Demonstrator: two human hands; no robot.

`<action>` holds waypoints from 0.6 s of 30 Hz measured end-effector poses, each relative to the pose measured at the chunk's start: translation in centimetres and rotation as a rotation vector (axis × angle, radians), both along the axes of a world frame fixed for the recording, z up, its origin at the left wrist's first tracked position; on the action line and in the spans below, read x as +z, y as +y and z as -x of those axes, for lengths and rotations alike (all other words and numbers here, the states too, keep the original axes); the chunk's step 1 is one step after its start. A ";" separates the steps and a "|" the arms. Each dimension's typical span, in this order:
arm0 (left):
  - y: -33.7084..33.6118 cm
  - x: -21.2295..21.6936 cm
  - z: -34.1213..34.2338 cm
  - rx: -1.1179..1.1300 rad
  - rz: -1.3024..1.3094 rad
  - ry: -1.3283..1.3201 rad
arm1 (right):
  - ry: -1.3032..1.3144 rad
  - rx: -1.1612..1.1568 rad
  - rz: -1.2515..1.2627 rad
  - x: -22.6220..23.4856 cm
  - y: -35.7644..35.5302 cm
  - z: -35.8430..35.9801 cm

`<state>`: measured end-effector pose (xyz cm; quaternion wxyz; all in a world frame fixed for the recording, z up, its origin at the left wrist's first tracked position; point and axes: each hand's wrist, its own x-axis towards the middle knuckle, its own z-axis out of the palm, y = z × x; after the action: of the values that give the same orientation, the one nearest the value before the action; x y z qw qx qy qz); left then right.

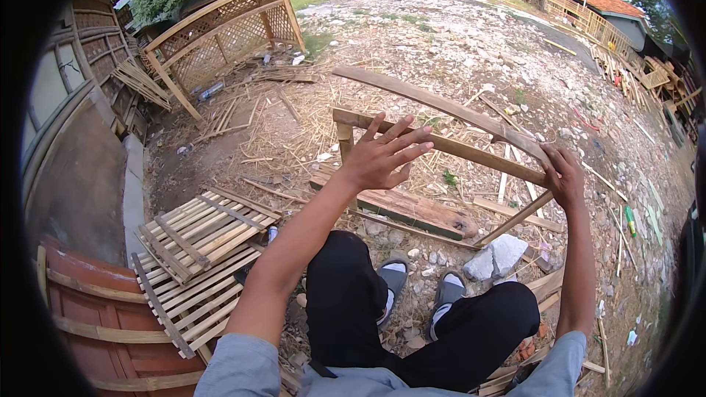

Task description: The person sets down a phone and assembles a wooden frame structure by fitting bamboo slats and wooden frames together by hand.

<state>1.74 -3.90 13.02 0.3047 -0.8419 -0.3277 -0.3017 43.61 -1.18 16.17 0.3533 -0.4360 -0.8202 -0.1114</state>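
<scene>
A low wooden frame (478, 162) stands before my knees, with a top rail, a post at its left end and a slanted leg at its right. Beyond the top rail runs a long, thin wooden strip (426, 97), its far left end raised off the rail. My right hand (565, 175) is closed at the right end, where strip and rail meet, with the fingers over the strip. My left hand (384, 156) is spread open over the left part of the rail, holding nothing; whether it touches the wood I cannot tell. A thick plank (419, 209) lies low, inside the frame.
Slatted bamboo panels (198, 239) lie stacked at my left, beside a reddish-brown wooden panel (103, 294). A lattice panel (224, 37) stands at the far left. A pale rock (498, 256) sits by the frame's right leg. Rubble and bamboo scraps cover the ground.
</scene>
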 end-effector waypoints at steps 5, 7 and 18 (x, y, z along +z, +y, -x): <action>0.1 -0.3 0.3 0.037 0.040 0.028 | 0.074 0.038 0.008 -0.3 -0.3 -0.6; 0.5 -0.6 0.8 0.033 0.054 0.057 | 0.060 0.059 0.031 -0.1 -0.5 -0.7; -0.9 2.3 -0.6 -0.051 -0.067 0.072 | -0.044 0.002 0.028 -0.5 -0.2 -1.1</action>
<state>2.29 -4.76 15.34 0.3368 -0.8496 -0.2845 -0.2895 44.70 -1.43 15.63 0.3290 -0.4376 -0.8296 -0.1092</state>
